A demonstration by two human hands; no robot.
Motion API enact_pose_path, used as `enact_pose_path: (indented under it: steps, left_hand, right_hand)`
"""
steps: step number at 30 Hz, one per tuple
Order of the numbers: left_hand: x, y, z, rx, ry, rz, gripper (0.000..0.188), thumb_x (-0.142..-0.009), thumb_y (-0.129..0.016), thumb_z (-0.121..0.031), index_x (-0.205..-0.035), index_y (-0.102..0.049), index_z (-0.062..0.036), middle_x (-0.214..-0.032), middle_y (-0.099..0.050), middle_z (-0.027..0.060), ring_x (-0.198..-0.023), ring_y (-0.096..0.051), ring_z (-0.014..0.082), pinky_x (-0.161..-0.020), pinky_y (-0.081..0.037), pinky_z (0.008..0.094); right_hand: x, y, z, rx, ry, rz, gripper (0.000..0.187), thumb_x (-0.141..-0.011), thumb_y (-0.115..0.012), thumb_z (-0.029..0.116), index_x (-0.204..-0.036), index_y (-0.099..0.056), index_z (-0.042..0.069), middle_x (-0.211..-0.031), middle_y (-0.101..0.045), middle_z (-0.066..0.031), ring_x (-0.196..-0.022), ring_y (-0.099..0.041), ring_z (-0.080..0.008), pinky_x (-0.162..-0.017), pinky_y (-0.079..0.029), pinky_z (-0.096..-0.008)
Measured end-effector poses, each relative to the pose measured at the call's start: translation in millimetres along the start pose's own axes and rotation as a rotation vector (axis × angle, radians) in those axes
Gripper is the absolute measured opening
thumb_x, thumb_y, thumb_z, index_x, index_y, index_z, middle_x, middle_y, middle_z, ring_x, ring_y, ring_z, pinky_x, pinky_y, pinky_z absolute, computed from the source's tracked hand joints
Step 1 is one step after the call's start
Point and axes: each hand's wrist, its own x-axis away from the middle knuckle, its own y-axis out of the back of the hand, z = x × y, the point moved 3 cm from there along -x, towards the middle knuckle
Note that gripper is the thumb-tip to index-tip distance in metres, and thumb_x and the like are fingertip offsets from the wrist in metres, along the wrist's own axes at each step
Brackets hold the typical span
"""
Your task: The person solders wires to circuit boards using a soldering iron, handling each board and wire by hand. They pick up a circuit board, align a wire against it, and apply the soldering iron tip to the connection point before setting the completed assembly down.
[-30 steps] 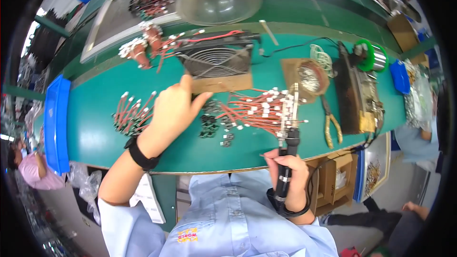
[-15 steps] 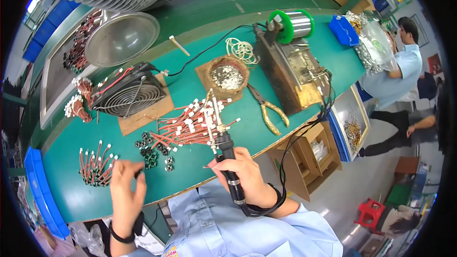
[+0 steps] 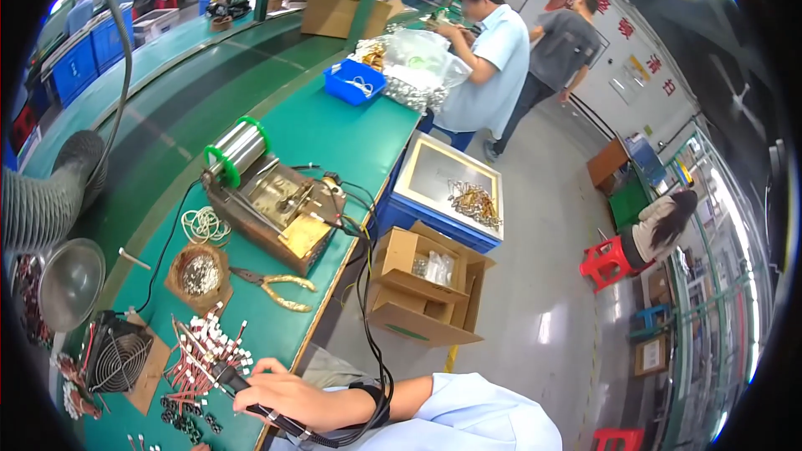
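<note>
My right hand (image 3: 288,397) is closed around the black handle of a soldering iron (image 3: 231,379). The iron's metal tip end points up and left, over a bunch of red-and-black wires with white connectors (image 3: 209,349). Only a sliver of my left hand (image 3: 200,448) shows at the lower edge, and its fingers cannot be made out. Close by it lie small black and green parts (image 3: 185,423). Beyond the wires sits a round pot of silvery scraps (image 3: 200,276). Pliers with yellowish handles (image 3: 280,286) rest beside the pot.
A soldering feeder (image 3: 292,213) with a green-flanged solder spool (image 3: 238,150) stands farther along the green bench (image 3: 292,138). A black fan (image 3: 121,359) is at left. Cables run from my wrist to the feeder. Cardboard boxes (image 3: 426,284) stand beside the bench. A co-worker (image 3: 493,58) stands at its far end.
The view has swung right, bringing in more of the room. My left hand has nearly left the picture at the bottom. My right hand still grips the soldering iron.
</note>
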Motion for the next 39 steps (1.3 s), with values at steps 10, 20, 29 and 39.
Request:
enact_pose_path:
  steps: [10, 20, 29, 39]
  left_hand:
    - [23.6, -3.4, 6.4, 0.139, 0.085, 0.054, 0.023, -0.085, -0.058, -0.005, -0.107, -0.058, 0.0034, -0.100, -0.059, 0.0218, -0.087, -0.058, 0.0348, -0.080, -0.046, 0.0384]
    - [5.8, -30.3, -12.4, 0.987, 0.361, -0.180, 0.020, -0.084, -0.055, -0.004, -0.103, -0.053, 0.0013, -0.097, -0.053, 0.0118, -0.082, -0.054, 0.0196, -0.076, -0.045, 0.0316]
    - [-10.0, -22.2, -21.7, 1.372, 0.450, -0.119, 0.018, -0.084, -0.059, -0.011, -0.097, -0.053, -0.0004, -0.092, -0.052, 0.0095, -0.082, -0.052, 0.0180, -0.073, -0.043, 0.0295]
    - [6.8, -32.1, -3.9, 1.659, 0.299, -0.025, 0.022, -0.088, -0.058, -0.014, -0.103, -0.053, 0.0015, -0.097, -0.054, 0.0106, -0.091, -0.054, 0.0192, -0.080, -0.043, 0.0330]
  right_hand:
    - [-1.8, -6.6, 5.8, 0.023, -0.007, -0.023, 0.027, -0.081, -0.058, -0.001, -0.104, -0.049, 0.010, -0.080, -0.052, 0.0014, -0.068, -0.048, -0.0154, -0.086, -0.033, -0.0370]
    - [-8.7, -13.9, 10.8, -0.142, -0.140, 0.021, 0.042, -0.073, -0.070, -0.004, -0.104, -0.046, 0.010, -0.080, -0.057, -0.0030, -0.073, -0.058, -0.0151, -0.077, -0.042, -0.0339]
    - [-17.3, -28.9, 23.2, -0.488, -0.370, 0.212, 0.041, -0.077, -0.064, -0.008, -0.106, -0.039, 0.005, -0.090, -0.056, -0.0115, -0.075, -0.059, -0.0135, -0.068, -0.050, -0.0265]
    - [-24.4, -43.2, 35.0, -0.438, -0.321, 0.342, 0.040, -0.077, -0.064, -0.008, -0.105, -0.040, 0.004, -0.090, -0.058, -0.0124, -0.076, -0.061, -0.0178, -0.064, -0.051, -0.0249]
